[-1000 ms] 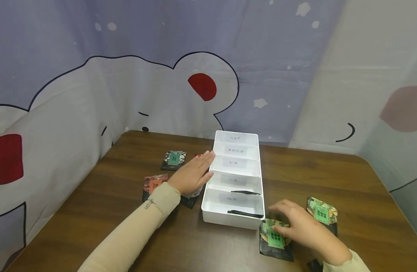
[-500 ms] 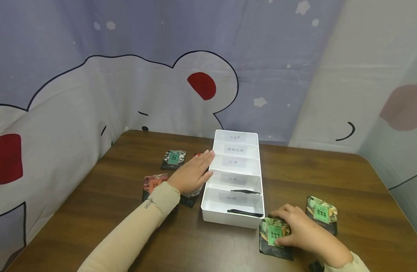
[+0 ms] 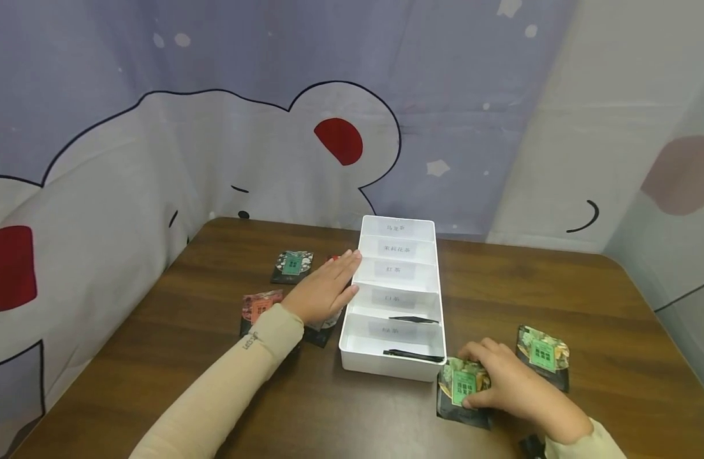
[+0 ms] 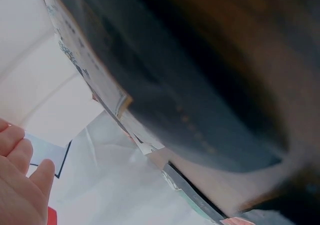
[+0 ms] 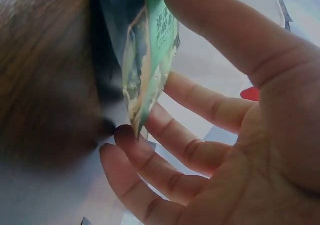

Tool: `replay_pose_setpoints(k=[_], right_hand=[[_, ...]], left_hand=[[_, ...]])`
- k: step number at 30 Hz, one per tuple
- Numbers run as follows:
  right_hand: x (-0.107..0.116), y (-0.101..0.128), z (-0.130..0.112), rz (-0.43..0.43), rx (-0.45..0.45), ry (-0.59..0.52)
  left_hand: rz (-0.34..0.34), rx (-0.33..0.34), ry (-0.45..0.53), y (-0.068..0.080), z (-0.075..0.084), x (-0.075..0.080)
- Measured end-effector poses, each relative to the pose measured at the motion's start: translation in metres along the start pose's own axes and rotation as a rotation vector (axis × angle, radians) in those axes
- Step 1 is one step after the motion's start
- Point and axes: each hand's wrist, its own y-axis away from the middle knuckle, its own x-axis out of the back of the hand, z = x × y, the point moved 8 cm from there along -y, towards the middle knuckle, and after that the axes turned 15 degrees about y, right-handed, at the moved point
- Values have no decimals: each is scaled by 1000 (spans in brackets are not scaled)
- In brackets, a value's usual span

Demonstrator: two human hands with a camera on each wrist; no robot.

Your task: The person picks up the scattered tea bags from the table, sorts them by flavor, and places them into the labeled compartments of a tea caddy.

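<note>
Fingers of the right hand (image 3: 509,389) were curled round a green-labelled packet (image 3: 463,390) at the near right of the table (image 3: 587,299), thumb on one face and fingers under the other in the wrist view, its edge lifted while it sat just beside the near corner of the white divided tray (image 3: 395,299). A second green packet (image 3: 542,363) lay flat a little further right, untouched. Inside the tray, two dark packets stood on edge in the two nearest compartments (image 3: 412,347); the three far compartments showed only their paper labels. So sorting looked barely begun, judging by that count. On the left side, the left hand (image 3: 323,293) lay flat with straight fingers against the tray's wall, holding nothing, over a packet partly hidden beneath it. A pink-labelled packet (image 3: 260,309) and a teal-labelled packet (image 3: 293,266) waited beyond, both outside the tray.
</note>
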Motion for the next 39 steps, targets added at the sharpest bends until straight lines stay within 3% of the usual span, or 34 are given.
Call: replay_pose_setpoints(k=[13,28,39], right_hand=[[19,-5,10,201,-84,-80],[28,-7,31,275,-207,-325],[25,-3,53,249,-491,-611]], left_hand=[[-11,7,3,-1,-1,0],[4,1,6,-1,-4,-2],[-3,10,8,0,-1,0]])
